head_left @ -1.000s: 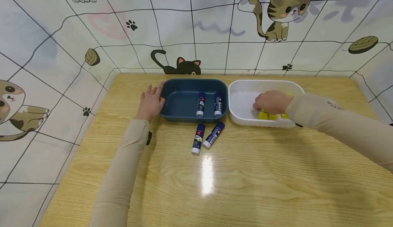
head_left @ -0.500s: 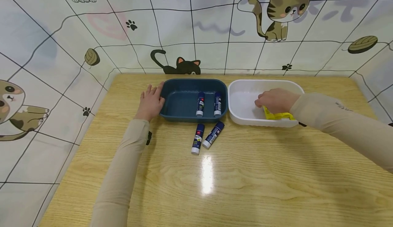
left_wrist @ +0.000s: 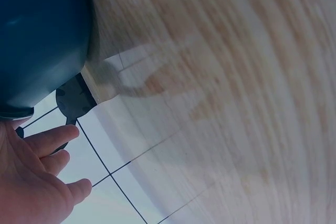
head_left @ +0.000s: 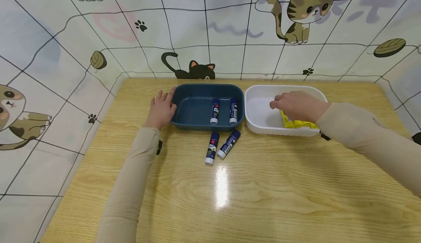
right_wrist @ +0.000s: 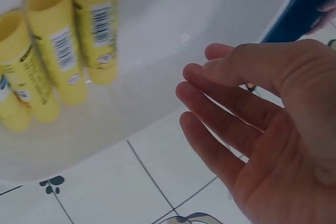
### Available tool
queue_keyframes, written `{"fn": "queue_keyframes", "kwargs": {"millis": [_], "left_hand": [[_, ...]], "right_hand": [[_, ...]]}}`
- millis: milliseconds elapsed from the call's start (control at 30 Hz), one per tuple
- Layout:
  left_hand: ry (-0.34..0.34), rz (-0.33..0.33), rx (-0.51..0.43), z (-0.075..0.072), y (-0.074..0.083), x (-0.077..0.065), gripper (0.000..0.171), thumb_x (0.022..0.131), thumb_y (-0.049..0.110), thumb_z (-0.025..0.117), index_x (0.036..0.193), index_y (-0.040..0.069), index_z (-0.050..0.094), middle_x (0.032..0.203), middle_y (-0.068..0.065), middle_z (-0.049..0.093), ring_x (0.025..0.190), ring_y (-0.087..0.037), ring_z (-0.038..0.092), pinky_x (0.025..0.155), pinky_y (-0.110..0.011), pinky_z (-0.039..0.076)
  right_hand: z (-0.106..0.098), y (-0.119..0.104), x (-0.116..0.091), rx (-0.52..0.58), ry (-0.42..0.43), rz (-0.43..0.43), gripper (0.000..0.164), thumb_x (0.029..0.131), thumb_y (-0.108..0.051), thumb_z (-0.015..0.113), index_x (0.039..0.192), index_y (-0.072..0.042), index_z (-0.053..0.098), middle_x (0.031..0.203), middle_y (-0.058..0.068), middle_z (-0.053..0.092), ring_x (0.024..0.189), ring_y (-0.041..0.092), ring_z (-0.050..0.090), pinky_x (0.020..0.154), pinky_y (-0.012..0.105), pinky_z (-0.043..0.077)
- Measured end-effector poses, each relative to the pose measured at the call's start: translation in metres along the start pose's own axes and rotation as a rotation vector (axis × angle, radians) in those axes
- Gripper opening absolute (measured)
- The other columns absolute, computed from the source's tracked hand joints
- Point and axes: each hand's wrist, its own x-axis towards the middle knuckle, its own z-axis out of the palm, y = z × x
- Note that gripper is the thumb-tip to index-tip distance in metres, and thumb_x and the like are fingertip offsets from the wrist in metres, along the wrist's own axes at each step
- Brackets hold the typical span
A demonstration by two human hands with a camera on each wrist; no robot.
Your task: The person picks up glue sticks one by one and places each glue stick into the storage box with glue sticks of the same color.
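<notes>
My left hand (head_left: 161,110) lies with fingers spread at the left rim of the dark blue tray (head_left: 194,111); the left wrist view has its fingers (left_wrist: 52,137) beside the tray wall. Two blue glue sticks with white ends, one (head_left: 214,112) left of the other (head_left: 233,111), lie in that tray. Over the white tray (head_left: 261,113), my right hand (head_left: 299,106) hovers with loosely bent fingers and holds nothing. Below it, several yellow tubes with barcode labels (right_wrist: 65,51) lie side by side at the tray's near right, partly hidden by the hand in the head view.
Two more blue glue sticks, one straight (head_left: 212,148) and one slanted (head_left: 228,144), lie on the wooden table (head_left: 263,192) in front of the trays. The trays stand side by side near a cat-patterned backdrop (head_left: 227,27).
My right hand has risen off the yellow tubes and drawn back slightly; the tubes have been moved closer together toward the right. My left hand stays put.
</notes>
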Motion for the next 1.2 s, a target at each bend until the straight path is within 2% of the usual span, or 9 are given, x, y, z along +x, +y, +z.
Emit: {"fn": "queue_keyframes", "kwargs": {"millis": [200, 367, 533, 767, 1000, 1200], "left_hand": [[0.005, 0.007, 0.000, 0.001, -0.001, 0.001, 0.060, 0.101, 0.020, 0.032, 0.157, 0.016, 0.010, 0.152, -0.024, 0.028, 0.146, -0.035, 0.003, 0.112, -0.058, 0.004], [0.013, 0.007, 0.001, 0.002, -0.002, 0.002, 0.060, 0.101, 0.021, 0.034, 0.157, 0.016, 0.012, 0.152, -0.023, 0.029, 0.146, -0.035, 0.004, 0.112, -0.058, 0.004], [0.014, 0.002, 0.007, 0.001, -0.001, 0.001, 0.060, 0.101, 0.019, 0.032, 0.157, 0.016, 0.011, 0.152, -0.023, 0.029, 0.146, -0.035, 0.004, 0.112, -0.058, 0.004], [0.013, 0.001, 0.010, 0.002, -0.001, 0.001, 0.060, 0.101, 0.020, 0.032, 0.157, 0.016, 0.011, 0.152, -0.023, 0.029, 0.145, -0.035, 0.004, 0.112, -0.058, 0.004], [0.017, 0.002, 0.010, 0.003, -0.002, 0.003, 0.061, 0.100, 0.021, 0.034, 0.157, 0.016, 0.013, 0.152, -0.023, 0.030, 0.145, -0.035, 0.005, 0.112, -0.058, 0.005], [0.013, 0.004, 0.015, 0.002, -0.001, 0.002, 0.060, 0.101, 0.020, 0.034, 0.157, 0.016, 0.012, 0.152, -0.023, 0.029, 0.146, -0.035, 0.004, 0.112, -0.058, 0.005]], "right_hand": [[-0.008, -0.015, -0.007, -0.049, 0.063, -0.020, 0.036, 0.078, 0.017, 0.063, 0.107, -0.004, 0.065, 0.095, 0.012, 0.063, 0.072, 0.026, 0.058, 0.061, 0.036, 0.051], [-0.013, -0.024, -0.013, -0.055, 0.108, -0.024, 0.038, 0.076, 0.018, 0.065, 0.108, -0.003, 0.065, 0.100, 0.012, 0.065, 0.075, 0.028, 0.059, 0.064, 0.038, 0.052], [-0.019, -0.032, -0.019, -0.085, 0.180, -0.071, 0.041, 0.072, 0.018, 0.069, 0.107, -0.002, 0.064, 0.102, 0.013, 0.065, 0.075, 0.028, 0.059, 0.064, 0.038, 0.052], [-0.018, -0.050, -0.018, -0.095, 0.264, -0.170, 0.033, 0.075, 0.004, 0.075, 0.105, -0.002, 0.064, 0.101, 0.013, 0.064, 0.078, 0.029, 0.063, 0.067, 0.039, 0.054], [-0.013, -0.071, -0.010, -0.077, 0.196, -0.182, 0.030, 0.081, -0.006, 0.075, 0.109, -0.004, 0.064, 0.106, 0.012, 0.064, 0.089, 0.028, 0.062, 0.074, 0.039, 0.054], [-0.009, -0.083, -0.006, -0.052, 0.199, -0.196, 0.032, 0.081, -0.005, 0.074, 0.111, -0.004, 0.064, 0.107, 0.012, 0.064, 0.090, 0.027, 0.063, 0.076, 0.039, 0.054]]}}
